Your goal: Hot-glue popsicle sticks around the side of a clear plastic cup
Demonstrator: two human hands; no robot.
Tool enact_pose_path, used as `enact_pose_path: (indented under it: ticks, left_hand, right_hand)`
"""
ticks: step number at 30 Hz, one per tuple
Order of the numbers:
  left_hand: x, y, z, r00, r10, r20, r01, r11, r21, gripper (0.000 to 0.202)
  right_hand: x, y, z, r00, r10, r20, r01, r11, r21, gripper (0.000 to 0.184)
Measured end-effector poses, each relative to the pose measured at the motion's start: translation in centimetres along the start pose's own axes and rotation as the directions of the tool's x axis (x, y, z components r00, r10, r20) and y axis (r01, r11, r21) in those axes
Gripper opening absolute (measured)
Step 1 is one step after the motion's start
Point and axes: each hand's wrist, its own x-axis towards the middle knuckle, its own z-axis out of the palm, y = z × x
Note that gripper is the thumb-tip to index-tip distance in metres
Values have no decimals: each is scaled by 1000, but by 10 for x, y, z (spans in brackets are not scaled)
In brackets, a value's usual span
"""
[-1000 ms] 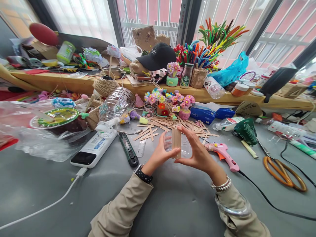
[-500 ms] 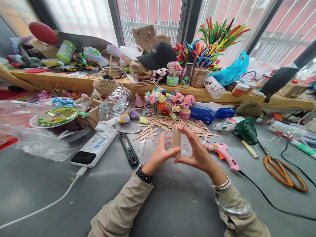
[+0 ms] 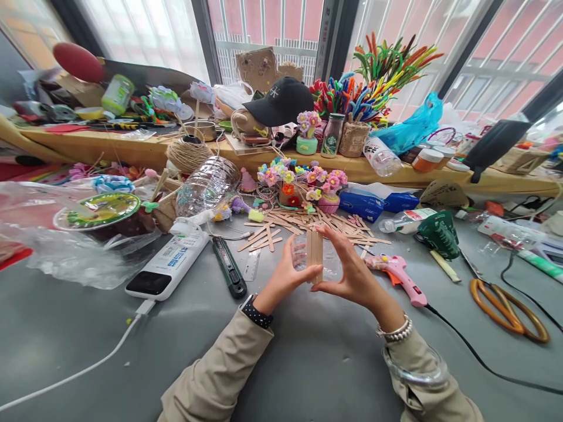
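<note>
A few upright wooden craft sticks [image 3: 314,252] stand side by side against a clear plastic piece [image 3: 332,262], held up between both hands over the table. My left hand [image 3: 292,271] is closed on the sticks, its thumb across their lower front. My right hand [image 3: 352,266] grips them too, fingers at the top and thumb near the bottom. Part of the left fingers shows through the plastic. Behind the hands lies a loose pile of craft sticks [image 3: 290,220]. To the right rests a pink glue gun [image 3: 407,278]; a green utility knife [image 3: 229,268] is on the left.
A white power bank [image 3: 169,264] with a cable lies left. Orange-handled scissors [image 3: 505,310] are at the right, near the glue gun's black cord. Fuzzy flowers [image 3: 303,176], a twine ball [image 3: 189,155] and a clear bottle [image 3: 209,184] stand behind, below a crowded ledge [image 3: 264,159].
</note>
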Motion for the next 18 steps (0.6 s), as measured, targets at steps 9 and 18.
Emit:
enact_pose_path:
  ticks: [9, 18]
  left_hand:
    - [3, -4, -2, 982, 101, -161, -114, 991, -73, 96]
    - [4, -6, -2, 925, 139, -353, -199, 970, -141, 90]
  right_hand:
    - [0, 6, 5, 996, 71, -61, -77, 991, -110, 104]
    - [-3, 12, 22, 949, 316, -1, -315, 947, -69, 77]
